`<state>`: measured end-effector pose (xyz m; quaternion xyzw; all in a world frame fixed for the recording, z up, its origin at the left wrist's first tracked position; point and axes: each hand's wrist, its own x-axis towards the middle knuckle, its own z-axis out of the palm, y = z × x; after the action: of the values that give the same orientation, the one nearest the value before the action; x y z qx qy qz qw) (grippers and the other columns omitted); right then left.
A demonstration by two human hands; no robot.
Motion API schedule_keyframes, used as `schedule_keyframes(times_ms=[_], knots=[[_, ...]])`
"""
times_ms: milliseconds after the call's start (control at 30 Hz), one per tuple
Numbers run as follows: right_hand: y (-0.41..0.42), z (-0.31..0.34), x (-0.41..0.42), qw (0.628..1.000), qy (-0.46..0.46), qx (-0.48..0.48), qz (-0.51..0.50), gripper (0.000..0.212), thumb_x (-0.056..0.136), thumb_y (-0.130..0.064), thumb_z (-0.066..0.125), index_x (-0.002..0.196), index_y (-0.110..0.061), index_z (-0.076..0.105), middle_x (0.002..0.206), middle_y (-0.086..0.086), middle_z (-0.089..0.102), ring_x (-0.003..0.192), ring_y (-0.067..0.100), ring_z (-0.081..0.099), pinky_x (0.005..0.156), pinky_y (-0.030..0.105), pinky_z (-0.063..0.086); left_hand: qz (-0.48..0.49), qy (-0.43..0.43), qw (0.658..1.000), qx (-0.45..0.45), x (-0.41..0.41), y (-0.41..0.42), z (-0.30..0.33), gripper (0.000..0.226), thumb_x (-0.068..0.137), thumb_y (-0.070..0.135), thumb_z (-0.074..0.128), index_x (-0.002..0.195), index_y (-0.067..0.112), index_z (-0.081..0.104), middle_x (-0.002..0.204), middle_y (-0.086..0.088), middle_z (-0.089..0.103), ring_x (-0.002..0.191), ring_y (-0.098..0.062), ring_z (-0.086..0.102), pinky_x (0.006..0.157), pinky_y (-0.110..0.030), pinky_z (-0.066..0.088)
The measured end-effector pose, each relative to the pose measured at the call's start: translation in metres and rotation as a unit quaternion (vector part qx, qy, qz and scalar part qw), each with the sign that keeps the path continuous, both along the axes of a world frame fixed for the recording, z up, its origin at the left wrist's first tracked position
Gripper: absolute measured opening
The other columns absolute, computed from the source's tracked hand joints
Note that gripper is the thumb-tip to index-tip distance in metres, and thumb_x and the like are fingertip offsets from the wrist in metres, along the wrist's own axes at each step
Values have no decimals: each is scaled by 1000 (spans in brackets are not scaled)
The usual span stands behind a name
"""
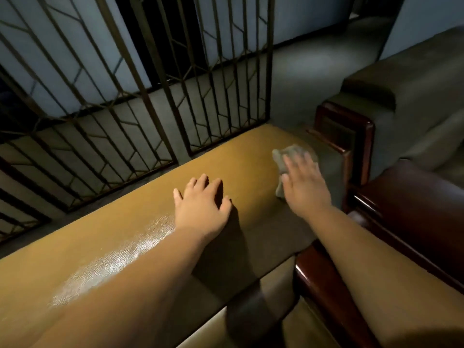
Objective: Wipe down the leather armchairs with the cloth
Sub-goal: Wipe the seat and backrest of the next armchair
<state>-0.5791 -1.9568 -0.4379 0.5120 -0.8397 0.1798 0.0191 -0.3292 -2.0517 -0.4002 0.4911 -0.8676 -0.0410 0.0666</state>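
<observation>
A tan leather armchair's top edge [130, 217] runs diagonally across the view, with a shiny patch near its left part. My left hand [203, 202] rests flat on this top, fingers spread. Further right, my right hand [305, 182] presses a crumpled grey cloth [282, 156] onto the chair's far end; the hand is blurred and its fingers lie straight over the cloth. A second leather armchair [411, 96] stands at the right, with dark polished wooden arm trim [361, 131].
A metal grille gate [140, 96] stands just behind the chair back. Grey floor [301, 71] stretches beyond it. A dark wooden armrest [414, 204] lies at the right under my right forearm, and another wooden piece [316, 277] sits lower down.
</observation>
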Motion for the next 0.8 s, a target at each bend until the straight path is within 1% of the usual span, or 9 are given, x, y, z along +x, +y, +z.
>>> schedule_keyframes(times_ms=[100, 233, 300, 367, 433, 467, 567, 667, 800], knots=[[-7, 7, 3, 989, -113, -14, -97, 61, 109, -43, 18, 167, -28, 5, 175, 6, -2, 160, 32, -9, 130, 52, 5, 19, -4, 1000, -16, -57, -6, -7, 69, 100, 68, 19, 165, 43, 21, 175, 0, 18, 161, -31, 11, 128, -64, 5], [-3, -4, 35, 991, 30, 4, 131, 62, 105, -46, 18, 165, -32, 12, 174, 0, 7, 161, 28, -2, 129, 50, 3, 11, -18, 997, -68, -92, -24, -22, 74, 97, 65, 16, 166, 39, 23, 174, -1, 23, 160, -29, 17, 127, -60, 7], [-8, -6, -6, 985, 55, 7, 161, 62, 104, -47, 24, 164, -31, 19, 173, 0, 17, 160, 25, 9, 130, 50, 11, 5, -15, 997, -79, -101, -31, -26, 75, 95, 65, 18, 164, 37, 28, 172, -1, 28, 158, -29, 21, 127, -60, 9], [-20, -5, -54, 998, -7, -20, 57, 61, 105, -48, 27, 163, -30, 24, 171, 1, 25, 159, 25, 16, 128, 52, 21, 5, -9, 996, -88, -105, -35, -30, 75, 95, 65, 21, 163, 35, 32, 171, -1, 32, 157, -29, 24, 127, -60, 10], [-38, 8, -78, 988, -143, -28, -48, 58, 107, -50, 26, 162, -33, 25, 168, 3, 29, 157, 25, 21, 126, 51, 25, 7, -8, 996, -91, -105, -37, -32, 74, 96, 64, 22, 163, 34, 34, 169, -2, 34, 156, -29, 25, 127, -60, 10], [-49, 11, -74, 986, -150, -31, -70, 58, 107, -50, 26, 162, -32, 28, 167, 5, 31, 156, 26, 23, 126, 51, 26, 8, -8, 996, -91, -105, -38, -32, 74, 96, 64, 23, 162, 34, 35, 169, -2, 34, 156, -29, 26, 127, -60, 10], [-61, 13, -33, 998, -3, -35, 44, 59, 103, -47, 26, 157, -29, 44, 165, 7, 37, 154, 30, 28, 126, 49, 22, 8, -4, 996, -89, -106, -39, -32, 74, 95, 62, 27, 161, 32, 39, 167, -2, 38, 154, -30, 29, 127, -61, 11], [-58, 19, -31, 982, 21, 33, 187, 63, 102, -53, 21, 161, -34, 33, 171, -3, 24, 158, 21, 18, 129, 44, 16, 7, -2, 996, -91, -106, -40, -32, 74, 94, 62, 30, 159, 31, 42, 165, -3, 41, 153, -30, 32, 126, -62, 12], [-94, 34, -95, 990, -54, 109, 71, 64, 107, -54, 17, 166, -31, 13, 175, 1, 9, 160, 23, 8, 128, 38, 8, 10, 1, 995, -94, -108, -39, -30, 75, 93, 61, 33, 159, 28, 44, 163, -3, 43, 152, -31, 34, 127, -62, 12]])
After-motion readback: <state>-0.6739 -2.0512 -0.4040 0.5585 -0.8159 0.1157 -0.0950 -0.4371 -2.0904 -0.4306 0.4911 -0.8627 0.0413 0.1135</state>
